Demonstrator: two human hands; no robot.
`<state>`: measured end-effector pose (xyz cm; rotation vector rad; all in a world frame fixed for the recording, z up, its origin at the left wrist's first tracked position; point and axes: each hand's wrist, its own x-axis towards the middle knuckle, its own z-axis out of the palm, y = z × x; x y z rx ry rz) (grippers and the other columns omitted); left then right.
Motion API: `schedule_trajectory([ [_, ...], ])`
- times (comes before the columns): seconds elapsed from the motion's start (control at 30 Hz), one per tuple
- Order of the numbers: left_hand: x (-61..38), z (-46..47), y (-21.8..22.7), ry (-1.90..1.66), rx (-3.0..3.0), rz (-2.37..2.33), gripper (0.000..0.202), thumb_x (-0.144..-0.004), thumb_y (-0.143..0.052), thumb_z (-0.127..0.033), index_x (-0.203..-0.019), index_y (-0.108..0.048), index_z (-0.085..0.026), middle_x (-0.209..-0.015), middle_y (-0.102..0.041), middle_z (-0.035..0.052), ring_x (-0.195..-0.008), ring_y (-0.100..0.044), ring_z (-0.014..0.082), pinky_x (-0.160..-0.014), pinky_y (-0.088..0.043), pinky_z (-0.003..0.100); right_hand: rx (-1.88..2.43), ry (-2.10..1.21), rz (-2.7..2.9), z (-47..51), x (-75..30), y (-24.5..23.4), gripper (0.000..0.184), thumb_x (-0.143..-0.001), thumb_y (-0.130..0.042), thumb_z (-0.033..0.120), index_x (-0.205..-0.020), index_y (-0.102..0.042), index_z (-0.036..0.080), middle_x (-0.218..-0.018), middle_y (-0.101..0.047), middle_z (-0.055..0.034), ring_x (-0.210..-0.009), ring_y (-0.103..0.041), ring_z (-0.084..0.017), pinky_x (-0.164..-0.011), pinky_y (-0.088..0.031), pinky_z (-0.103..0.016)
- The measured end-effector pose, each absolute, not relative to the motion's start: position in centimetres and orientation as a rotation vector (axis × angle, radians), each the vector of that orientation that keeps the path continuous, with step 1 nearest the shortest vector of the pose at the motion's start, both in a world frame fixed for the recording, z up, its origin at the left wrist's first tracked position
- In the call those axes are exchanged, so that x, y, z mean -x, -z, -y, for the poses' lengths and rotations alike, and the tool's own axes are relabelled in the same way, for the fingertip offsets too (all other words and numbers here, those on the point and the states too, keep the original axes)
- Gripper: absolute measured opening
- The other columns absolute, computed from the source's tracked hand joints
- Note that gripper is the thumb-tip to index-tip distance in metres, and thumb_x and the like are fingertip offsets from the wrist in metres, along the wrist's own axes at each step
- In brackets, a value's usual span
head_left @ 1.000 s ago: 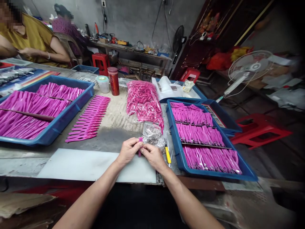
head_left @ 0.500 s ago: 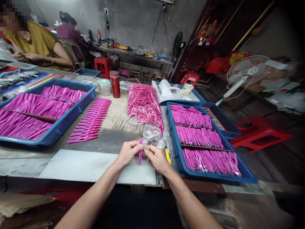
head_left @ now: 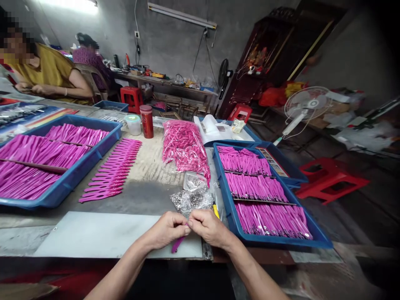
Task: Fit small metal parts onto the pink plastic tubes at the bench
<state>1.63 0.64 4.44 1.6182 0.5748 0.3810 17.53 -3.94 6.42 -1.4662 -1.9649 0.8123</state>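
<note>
My left hand and my right hand meet over the near edge of a white board. Both pinch one small pink plastic piece, whose lower end sticks out below my left fingers. Just beyond my hands lies a clear bag of small shiny metal parts. A row of pink pieces is laid out on the table to the left. A clear bag full of pink pieces sits farther back.
A blue tray with three rows of pink pieces stands at my right, another blue tray at my left. A red flask and a lidded cup stand behind. Two other people sit at the far left. Red stools and fans stand on the right.
The view has tilted up. Both hands have drawn closer to me with the pink piece, and it now hangs lower and slanted under my left fingers.
</note>
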Motion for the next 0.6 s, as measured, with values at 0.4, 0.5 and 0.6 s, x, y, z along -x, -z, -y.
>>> schedule_trajectory([
  [0.4,-3.2,0.5,-2.8,-0.982,-2.312,-1.068,0.024,-0.085,-0.033,-0.027,-0.081,-0.055,-0.017,-0.067,-0.055,0.0027,-0.060,-0.053,0.0126,-0.055,-0.041,0.022,1.729,-0.723,1.453,2.3,-15.7,-4.5,0.028,-0.075,-0.040,0.029,-0.050,-0.037,0.019,-0.046,-0.034,0.0058,-0.047,-0.033,-0.008,-0.044,-0.024,-0.020],
  [0.5,-2.5,-0.6,-2.2,-1.036,-2.485,-1.113,0.029,-0.087,-0.030,-0.025,-0.079,-0.055,-0.017,-0.062,-0.053,0.0019,-0.054,-0.053,0.0114,-0.050,-0.040,0.020,1.785,-0.672,1.671,1.0,-15.7,-5.5,0.031,-0.077,-0.040,0.028,-0.048,-0.040,0.018,-0.045,-0.036,0.0053,-0.045,-0.033,-0.008,-0.044,-0.023,-0.021],
  [0.6,-1.7,-1.7,-1.4,-1.091,-2.536,-1.149,0.025,-0.087,-0.031,-0.025,-0.082,-0.055,-0.017,-0.063,-0.054,0.0012,-0.055,-0.054,0.0110,-0.051,-0.041,0.019,1.877,-0.414,1.954,-1.8,-16.1,-7.3,0.032,-0.081,-0.038,0.030,-0.054,-0.051,0.018,-0.050,-0.049,0.0020,-0.049,-0.040,-0.010,-0.048,-0.025,-0.022],
])
